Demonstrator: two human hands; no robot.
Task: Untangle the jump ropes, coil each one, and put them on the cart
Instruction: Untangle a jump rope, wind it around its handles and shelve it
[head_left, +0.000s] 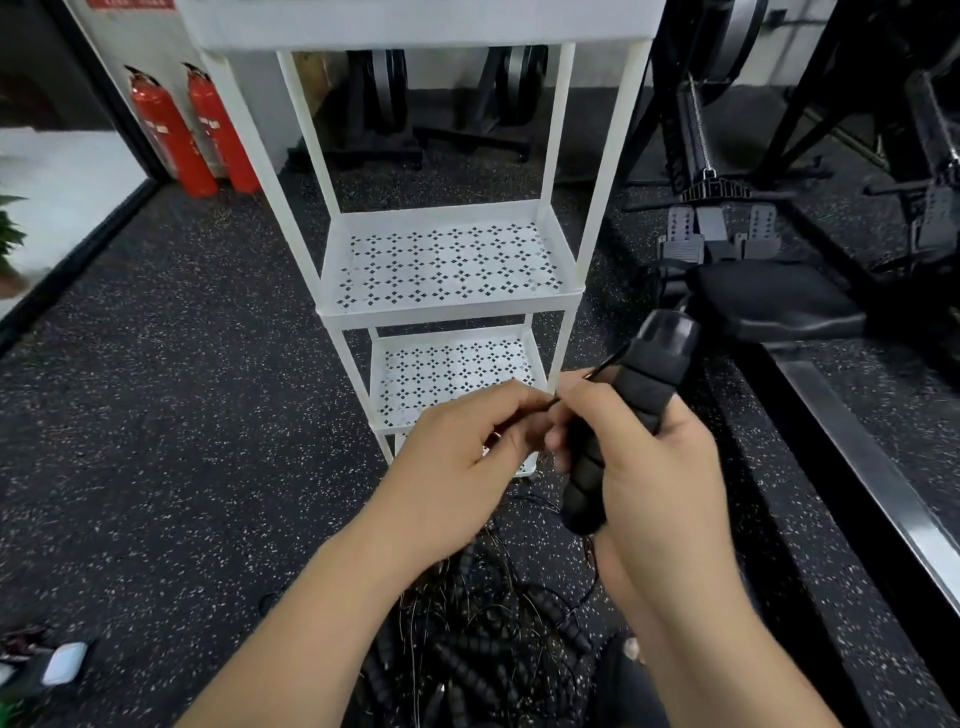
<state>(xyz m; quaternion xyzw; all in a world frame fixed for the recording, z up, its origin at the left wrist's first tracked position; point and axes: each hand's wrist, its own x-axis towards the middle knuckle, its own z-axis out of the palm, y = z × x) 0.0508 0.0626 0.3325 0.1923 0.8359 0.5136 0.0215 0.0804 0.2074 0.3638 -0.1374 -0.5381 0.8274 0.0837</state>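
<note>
I see my right hand (654, 467) curled round a black handle (631, 410), ribbed foam with a smooth glossy cap, held tilted in front of the cart (447, 307). My left hand (457, 457) pinches the thin dark cord (597, 370) just beside it. The other jump ropes (483, 649) lie heaped on the speckled rubber floor (182, 415), ribbed grips among wiry cords. The cart is white metal, its shelves (452, 260) punched with diamond patterns. The labels on two red fire extinguishers (171, 140) are too blurred to read.
</note>
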